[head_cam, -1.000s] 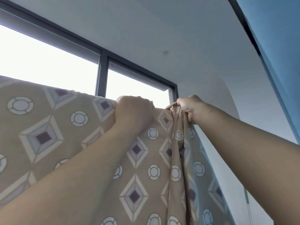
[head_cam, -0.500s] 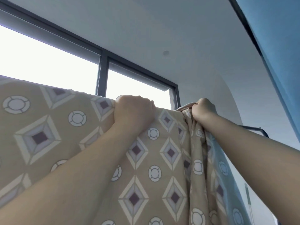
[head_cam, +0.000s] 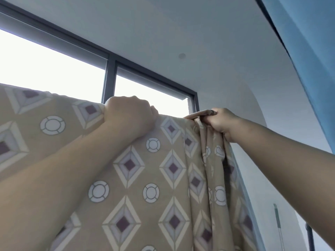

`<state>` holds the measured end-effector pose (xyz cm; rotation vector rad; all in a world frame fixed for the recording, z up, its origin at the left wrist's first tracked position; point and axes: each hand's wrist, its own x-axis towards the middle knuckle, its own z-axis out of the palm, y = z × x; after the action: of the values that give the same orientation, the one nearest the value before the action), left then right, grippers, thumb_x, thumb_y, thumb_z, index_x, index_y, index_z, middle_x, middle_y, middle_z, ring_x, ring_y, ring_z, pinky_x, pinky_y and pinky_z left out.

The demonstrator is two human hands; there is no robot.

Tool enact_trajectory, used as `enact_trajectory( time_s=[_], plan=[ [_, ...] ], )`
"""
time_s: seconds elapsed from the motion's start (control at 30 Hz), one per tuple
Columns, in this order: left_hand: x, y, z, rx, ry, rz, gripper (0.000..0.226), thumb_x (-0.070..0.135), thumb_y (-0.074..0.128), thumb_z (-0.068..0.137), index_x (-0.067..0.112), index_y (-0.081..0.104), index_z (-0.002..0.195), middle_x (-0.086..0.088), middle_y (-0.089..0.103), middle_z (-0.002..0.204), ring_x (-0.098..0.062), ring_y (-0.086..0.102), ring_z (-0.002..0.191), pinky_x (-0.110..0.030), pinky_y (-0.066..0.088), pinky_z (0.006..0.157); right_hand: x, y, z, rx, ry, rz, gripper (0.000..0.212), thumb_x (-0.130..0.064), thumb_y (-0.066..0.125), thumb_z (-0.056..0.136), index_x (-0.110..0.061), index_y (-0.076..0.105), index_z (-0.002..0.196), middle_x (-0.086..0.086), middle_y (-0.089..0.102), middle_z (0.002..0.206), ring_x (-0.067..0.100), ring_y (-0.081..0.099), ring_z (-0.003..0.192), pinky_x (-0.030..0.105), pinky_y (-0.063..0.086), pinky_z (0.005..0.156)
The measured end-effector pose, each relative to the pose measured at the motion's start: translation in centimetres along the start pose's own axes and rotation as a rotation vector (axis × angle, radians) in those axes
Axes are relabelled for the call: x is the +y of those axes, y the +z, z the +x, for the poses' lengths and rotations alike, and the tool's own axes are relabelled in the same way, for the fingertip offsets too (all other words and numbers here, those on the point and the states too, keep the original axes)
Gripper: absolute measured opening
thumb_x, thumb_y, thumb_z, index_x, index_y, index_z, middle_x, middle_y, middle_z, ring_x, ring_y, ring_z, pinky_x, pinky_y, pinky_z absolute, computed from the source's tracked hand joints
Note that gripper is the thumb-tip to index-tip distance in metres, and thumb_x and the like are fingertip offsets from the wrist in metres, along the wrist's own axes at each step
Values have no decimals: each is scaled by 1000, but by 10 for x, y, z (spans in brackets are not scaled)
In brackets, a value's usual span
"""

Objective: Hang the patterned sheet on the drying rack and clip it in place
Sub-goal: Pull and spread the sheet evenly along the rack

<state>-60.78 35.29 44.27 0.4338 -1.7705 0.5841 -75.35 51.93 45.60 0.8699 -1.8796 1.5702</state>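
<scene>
The sheet (head_cam: 145, 178) hangs draped over a high line, presumably the rack's top bar, which the cloth hides. The left hand (head_cam: 129, 118) is curled tight over the top fold, judged to be anchoring it against slipping. Further right, the right hand (head_cam: 220, 123) pinches the bunched edge, apparently drawing it outward to spread it. No clip shows. Behind stands the window (head_cam: 108, 84).

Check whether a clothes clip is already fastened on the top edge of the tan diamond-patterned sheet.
No, the top edge of the tan diamond-patterned sheet shows only the left hand and right hand gripping it.
</scene>
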Motion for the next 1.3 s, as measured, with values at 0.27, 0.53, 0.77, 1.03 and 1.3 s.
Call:
enact_trajectory(
  time_s=[0.27, 0.53, 0.77, 1.03, 1.3],
  plan=[
    [11, 6, -2, 9, -92, -9, 48, 29, 22, 96, 11, 46, 58, -1, 47, 58, -16, 40, 50, -26, 28, 54, 23, -14, 4, 226, 87, -15, 33, -29, 67, 82, -5, 62, 105, 15, 66, 105, 32, 63, 99, 31, 48, 76],
    [59, 13, 9, -101, 37, 5, 57, 44, 12, 99, 17, 62, 102, -2, 61, 85, -19, 53, 74, -33, 31, 74, 14, -18, 4, -38, 113, 59, 27, -9, 76, 70, -5, 70, 96, 13, 71, 88, 28, 67, 84, 35, 57, 80],
    [58, 17, 11, -58, -2, 0, 59, 43, 13, 99, 15, 63, 87, 1, 52, 64, -14, 44, 54, -29, 31, 61, 51, -59, 2, 318, 183, -637, 28, -19, 57, 85, -8, 54, 111, 19, 58, 118, 35, 54, 111, 30, 39, 81],
    [55, 29, 9, 56, -3, -22, 51, 36, 19, 101, 16, 65, 92, 5, 43, 63, -16, 41, 57, -30, 26, 61, -5, 27, -18, -123, -435, -462, 27, -31, 41, 96, -26, 65, 109, -9, 64, 112, 18, 55, 110, 41, 40, 100],
    [40, 26, 7, 110, 22, -57, 46, 33, 20, 100, 16, 51, 71, 2, 36, 55, -15, 34, 47, -23, 20, 48, -11, 38, -9, -29, -473, -426, 20, -17, 49, 94, -9, 67, 89, -1, 66, 93, 20, 58, 96, 37, 46, 90]
  ],
)
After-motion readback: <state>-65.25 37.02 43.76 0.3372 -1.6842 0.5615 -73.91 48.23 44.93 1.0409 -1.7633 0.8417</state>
